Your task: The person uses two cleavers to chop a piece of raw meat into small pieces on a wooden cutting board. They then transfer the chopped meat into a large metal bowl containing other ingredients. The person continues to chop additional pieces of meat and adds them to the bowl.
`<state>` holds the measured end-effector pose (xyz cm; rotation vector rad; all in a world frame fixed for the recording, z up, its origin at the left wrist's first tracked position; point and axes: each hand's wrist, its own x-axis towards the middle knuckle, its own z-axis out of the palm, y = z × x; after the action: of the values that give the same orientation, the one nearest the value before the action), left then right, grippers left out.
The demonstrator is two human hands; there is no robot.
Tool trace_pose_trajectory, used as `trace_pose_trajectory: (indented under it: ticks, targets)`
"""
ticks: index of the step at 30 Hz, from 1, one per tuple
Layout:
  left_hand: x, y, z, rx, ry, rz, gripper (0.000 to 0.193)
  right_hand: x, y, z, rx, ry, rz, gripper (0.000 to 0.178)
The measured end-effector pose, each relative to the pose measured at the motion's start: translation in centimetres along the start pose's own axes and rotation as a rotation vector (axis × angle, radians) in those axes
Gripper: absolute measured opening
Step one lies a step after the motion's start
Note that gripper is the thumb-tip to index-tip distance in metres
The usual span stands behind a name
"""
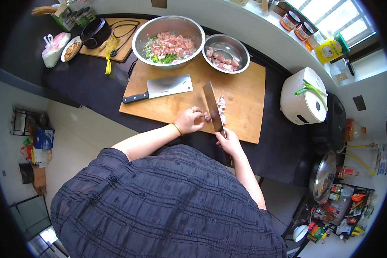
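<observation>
My right hand [229, 142] is wrapped round the handle of a cleaver [213, 105], whose blade stands nearly upright on the wooden cutting board [245, 92]. To the left of the blade, the curled fingers of my left hand [190, 120] pinch a small piece of raw meat [207, 116]. Cut meat pieces [221, 109] lie in a row along the blade's right side. A second cleaver [170, 86] with a black handle lies flat on the board, further left. Its blade points right, and neither hand touches it.
At the board's far edge, a large steel bowl [137, 47] holds minced meat and chopped greens. Beside it, a smaller steel bowl [246, 60] has meat chunks. A white rice cooker [299, 103] topped with green onions [310, 90] stands right; a plate of food [72, 48] sits far left.
</observation>
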<state>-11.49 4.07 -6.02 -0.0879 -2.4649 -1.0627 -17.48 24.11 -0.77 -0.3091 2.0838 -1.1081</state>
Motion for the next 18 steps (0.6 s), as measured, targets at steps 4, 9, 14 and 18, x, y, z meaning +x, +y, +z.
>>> trace_pose_trajectory:
  ticks: [4, 9, 14, 18]
  targets:
    - [-0.1, 0.0, 1.7, 0.029, -0.034, 0.032, 0.014, 0.3, -1.5, -0.1, 0.085, -0.059, 0.120, 0.014]
    - [1.0, -1.1, 3.1, 0.076, 0.003, 0.087, 0.010, 0.6, -1.4, -0.3, -0.300, 0.101, -0.088, 0.017]
    - [1.0, -1.0, 1.4, 0.062, 0.158, 0.197, 0.011, -2.7, -3.5, -0.6, -0.395, 0.221, -0.190, 0.019]
    - [1.2, -0.9, 2.7, 0.168, 0.091, 0.205, 0.015, -3.3, -2.8, -0.8, -0.489, 0.182, -0.164, 0.021]
